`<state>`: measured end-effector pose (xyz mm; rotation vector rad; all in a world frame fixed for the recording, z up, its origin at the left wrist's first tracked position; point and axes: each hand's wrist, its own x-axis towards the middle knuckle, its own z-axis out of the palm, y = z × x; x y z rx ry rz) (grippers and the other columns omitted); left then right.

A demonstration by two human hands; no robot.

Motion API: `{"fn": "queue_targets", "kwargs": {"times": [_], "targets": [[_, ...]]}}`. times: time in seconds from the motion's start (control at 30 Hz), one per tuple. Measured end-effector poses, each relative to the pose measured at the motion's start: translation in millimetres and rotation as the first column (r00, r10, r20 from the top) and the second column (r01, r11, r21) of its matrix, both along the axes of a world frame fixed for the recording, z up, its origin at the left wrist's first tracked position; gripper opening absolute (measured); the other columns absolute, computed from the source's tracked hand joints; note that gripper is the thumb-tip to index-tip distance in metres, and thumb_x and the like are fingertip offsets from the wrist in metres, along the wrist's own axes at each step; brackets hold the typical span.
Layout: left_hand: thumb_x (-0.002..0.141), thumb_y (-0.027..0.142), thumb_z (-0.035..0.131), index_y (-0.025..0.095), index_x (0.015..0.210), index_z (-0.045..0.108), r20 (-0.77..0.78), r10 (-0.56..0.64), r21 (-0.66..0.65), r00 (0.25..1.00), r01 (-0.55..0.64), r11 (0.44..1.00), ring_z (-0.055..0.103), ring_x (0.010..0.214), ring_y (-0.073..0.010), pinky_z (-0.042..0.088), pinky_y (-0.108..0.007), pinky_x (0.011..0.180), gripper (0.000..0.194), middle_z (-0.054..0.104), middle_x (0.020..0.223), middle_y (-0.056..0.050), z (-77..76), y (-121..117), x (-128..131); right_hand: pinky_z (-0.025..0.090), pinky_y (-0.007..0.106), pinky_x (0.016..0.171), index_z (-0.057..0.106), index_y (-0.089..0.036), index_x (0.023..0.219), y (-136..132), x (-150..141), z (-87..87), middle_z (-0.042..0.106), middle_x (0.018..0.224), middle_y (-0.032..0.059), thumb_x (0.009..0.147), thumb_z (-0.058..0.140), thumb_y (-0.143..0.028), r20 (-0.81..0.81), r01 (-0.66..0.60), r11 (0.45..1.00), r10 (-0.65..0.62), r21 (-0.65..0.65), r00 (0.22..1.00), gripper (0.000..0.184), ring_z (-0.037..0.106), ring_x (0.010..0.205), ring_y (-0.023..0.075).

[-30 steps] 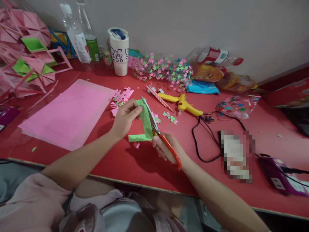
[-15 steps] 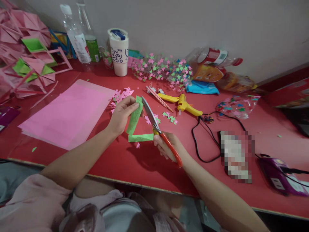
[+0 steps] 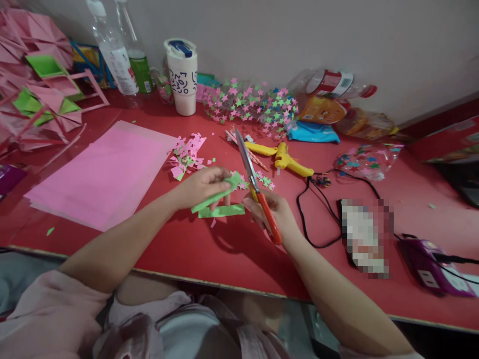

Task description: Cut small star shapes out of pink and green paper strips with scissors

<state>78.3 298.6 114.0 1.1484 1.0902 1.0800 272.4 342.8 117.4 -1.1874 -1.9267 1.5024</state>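
Note:
My left hand [image 3: 204, 187] pinches a green paper strip [image 3: 233, 180] between thumb and fingers, just above the red table [image 3: 179, 244]. Below it another green paper strip [image 3: 221, 211] lies flat on the tabletop. Scissors [image 3: 250, 164] with red and yellow handles are in my right hand [image 3: 275, 212], blades closed and pointing away from me. The blade tips are clear of the green paper. Small pink and green paper stars [image 3: 265, 180] lie beyond the hands, partly hidden by the scissors.
Pink paper sheets [image 3: 101, 174] lie at left, near a heap of paper scraps [image 3: 187, 152]. Behind are a yellow glue gun [image 3: 290, 162], a white tumbler [image 3: 183, 80] and a star-filled clear container [image 3: 250, 104]. A black cord [image 3: 301, 214] loops at right.
The scissors have come away from the green strip, swinging upright and slightly right. My left hand has lowered and turned the strip nearly flat. The view has shifted slightly.

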Motion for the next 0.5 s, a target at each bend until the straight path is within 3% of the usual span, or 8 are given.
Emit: {"fn": "queue_targets", "kwargs": {"times": [0.13, 0.23, 0.3, 0.4, 0.5], "targets": [[0.083, 0.030, 0.061, 0.017, 0.079, 0.056, -0.039, -0.225, -0.100, 0.974, 0.220, 0.970, 0.053, 0.036, -0.0071, 0.040, -0.018, 0.035, 0.015, 0.068, 0.063, 0.000, -2.1, -8, 15, 0.027, 0.022, 0.037, 0.053, -0.020, 0.069, -1, -2, -1.0, 0.044, 0.044, -0.0078, 0.072, 0.066, -0.042, -0.033, 0.042, 0.999, -0.043, -0.025, 0.999, 0.026, 0.037, 0.036, 0.0076], [0.081, 0.036, 0.065, 0.017, 0.079, 0.058, -0.022, -0.259, -0.148, 0.966, 0.253, 0.956, 0.055, 0.038, -0.0079, 0.041, -0.018, 0.035, 0.020, 0.070, 0.066, -0.002, -1.7, -9, 16, 0.029, 0.022, 0.038, 0.051, -0.020, 0.067, -2, -1, -3.6, 0.045, 0.043, -0.0081, 0.071, 0.060, -0.030, -0.042, 0.027, 0.997, -0.030, -0.068, 0.999, 0.014, 0.037, 0.035, 0.0066], [0.080, 0.044, 0.065, 0.017, 0.081, 0.059, 0.043, -0.183, -0.177, 0.982, 0.187, 0.966, 0.059, 0.041, -0.0119, 0.046, -0.021, 0.038, 0.027, 0.071, 0.065, -0.004, -3.6, -5, 11, 0.032, 0.022, 0.040, 0.051, -0.020, 0.066, -1, 0, -4.6, 0.042, 0.041, -0.0089, 0.070, 0.058, -0.027, -0.088, 0.062, 0.996, -0.068, -0.068, 0.994, 0.011, 0.037, 0.034, 0.0070], [0.083, 0.058, 0.052, 0.016, 0.080, 0.061, 0.204, 0.086, -0.183, 0.975, -0.048, 0.982, 0.064, 0.045, -0.0177, 0.050, -0.026, 0.041, 0.043, 0.067, 0.057, -0.006, -10.4, 4, 1, 0.040, 0.025, 0.045, 0.048, -0.022, 0.066, 2, 0, -4.7, 0.036, 0.038, -0.0110, 0.071, 0.058, -0.029, -0.225, 0.165, 0.985, -0.173, -0.054, 0.959, 0.013, 0.036, 0.033, 0.0075], [0.083, 0.045, 0.055, 0.015, 0.078, 0.064, 0.300, 0.241, -0.162, 0.923, -0.199, 0.966, 0.066, 0.051, -0.0162, 0.054, -0.027, 0.050, 0.031, 0.068, 0.061, -0.005, -17.1, 9, -3, 0.043, 0.027, 0.047, 0.047, -0.023, 0.069, 5, -1, -4.6, 0.035, 0.039, -0.0117, 0.074, 0.057, -0.030, -0.358, 0.229, 0.969, -0.247, -0.093, 0.900, 0.013, 0.032, 0.032, 0.0073]]}}
